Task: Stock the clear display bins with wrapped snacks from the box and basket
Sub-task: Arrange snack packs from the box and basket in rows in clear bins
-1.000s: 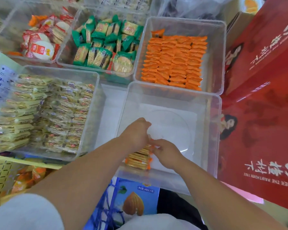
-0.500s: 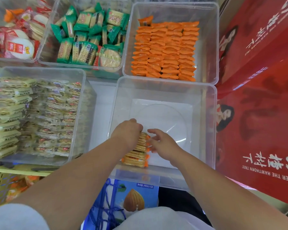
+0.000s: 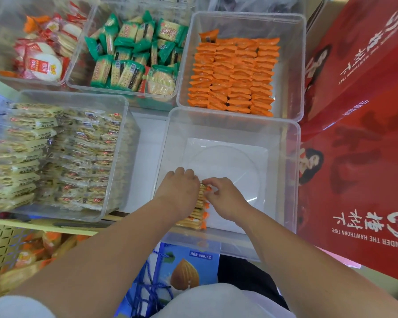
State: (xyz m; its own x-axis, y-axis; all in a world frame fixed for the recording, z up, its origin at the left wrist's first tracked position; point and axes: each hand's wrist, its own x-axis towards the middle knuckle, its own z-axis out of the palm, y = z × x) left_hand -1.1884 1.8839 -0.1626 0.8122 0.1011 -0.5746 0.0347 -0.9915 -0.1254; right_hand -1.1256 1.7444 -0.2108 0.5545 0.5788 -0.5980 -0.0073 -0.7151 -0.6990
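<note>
Cracker packs [image 3: 200,211] with orange ends stand in a row at the near left side of the clear bin [image 3: 293,180] in the lower middle of the frame, the left hand [image 3: 179,195] curled over them and the right hand [image 3: 225,198] pinching the row's far end.

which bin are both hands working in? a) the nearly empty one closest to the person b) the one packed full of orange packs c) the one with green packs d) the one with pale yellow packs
a: the left hand curls over and the right hand pinches the row of orange-edged packs standing along the left side of the nearly empty bin, the one nearest the person.
</note>
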